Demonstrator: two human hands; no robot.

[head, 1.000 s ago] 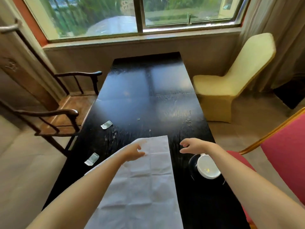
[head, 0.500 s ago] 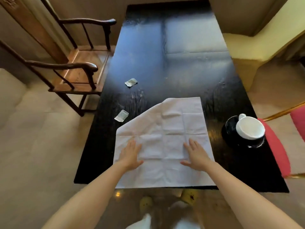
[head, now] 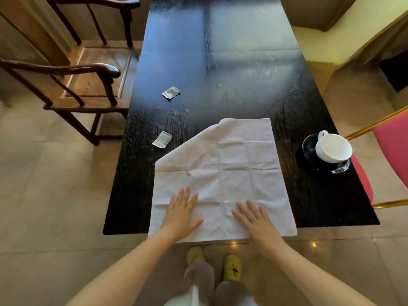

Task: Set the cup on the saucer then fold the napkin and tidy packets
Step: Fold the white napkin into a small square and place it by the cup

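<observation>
Dark, glossy wood runs away from you toward 12 o'clock: the surface (head: 220, 62) is long and narrow, and its far end is cut off by the top of the view. A wooden armchair (head: 88, 69) stands beside its edge at 10 o'clock. A cream-covered chair (head: 331, 25) sits at 1 o'clock, only partly in view, and a red chair (head: 393, 151) with a gold frame is close against the edge at 3 o'clock. Pale tiled floor lies open at 8 and 9 o'clock.

The napkin (head: 231, 164) is spread in front of you, creased into squares, and its near hem hangs a little over the near edge of the surface. Its corner at 10 o'clock is turned in, leaving a slanted edge; you cannot tell whether it lies over or under. Your left hand (head: 181, 213) and right hand (head: 257, 219) both lie flat on the napkin's near part, fingers straight and spread, holding nothing.

At 3 o'clock from the napkin, the white cup (head: 333, 147) sits on the dark saucer (head: 309, 149), close to the surface's edge, its handle pointing to 11 o'clock and its inside showing plain white.

Two small packets lie apart at 10 and 11 o'clock: the near packet (head: 162, 139) just beside the slanted edge, the far packet (head: 171, 93) beyond it. Their print is too small to read. Yellow slippers (head: 231, 267) show below the near edge.
</observation>
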